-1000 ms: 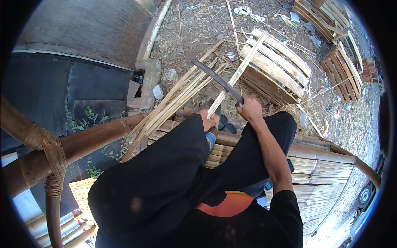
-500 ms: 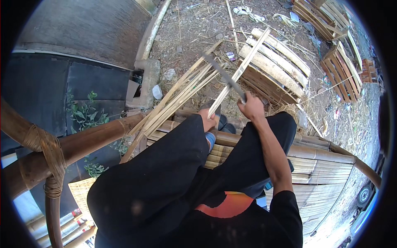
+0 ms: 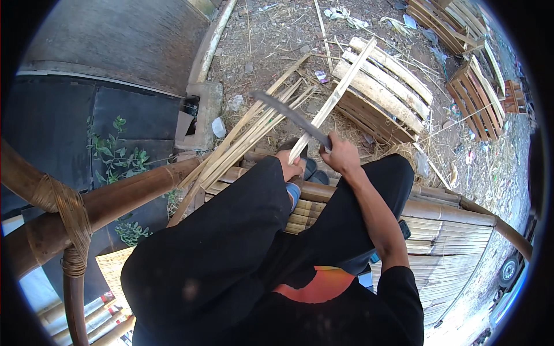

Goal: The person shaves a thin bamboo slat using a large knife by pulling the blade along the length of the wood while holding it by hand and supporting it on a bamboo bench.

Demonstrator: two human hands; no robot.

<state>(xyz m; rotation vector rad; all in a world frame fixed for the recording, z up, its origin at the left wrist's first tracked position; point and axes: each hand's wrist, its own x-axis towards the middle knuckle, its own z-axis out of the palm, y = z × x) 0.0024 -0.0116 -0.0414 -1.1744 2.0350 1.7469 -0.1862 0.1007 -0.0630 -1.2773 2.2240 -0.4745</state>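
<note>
My right hand [image 3: 341,154] is closed round the handle of a machete [image 3: 288,113], its long dark blade pointing to the far left. The blade lies across a pale bamboo strip [image 3: 340,86], not far from its near end. My left hand [image 3: 290,165] grips that near end beside my left knee, its fingers partly hidden. The strip's far end rests over a slatted wooden crate [image 3: 381,86]. Left of my left hand, a bundle of split bamboo strips [image 3: 245,135] leans against the bamboo rail.
I sit on a bamboo slat bench [image 3: 444,230]. A thick bamboo rail [image 3: 127,190] with a lashed joint runs along the left. More wooden crates [image 3: 473,104] stand at the far right. Dark panels [image 3: 133,112] and leafy plants [image 3: 118,153] are on the left.
The machete has slid down along the bamboo strip toward my left hand, and its tip has swung to the left. My right hand has moved slightly left and nearer. The left hand has barely moved.
</note>
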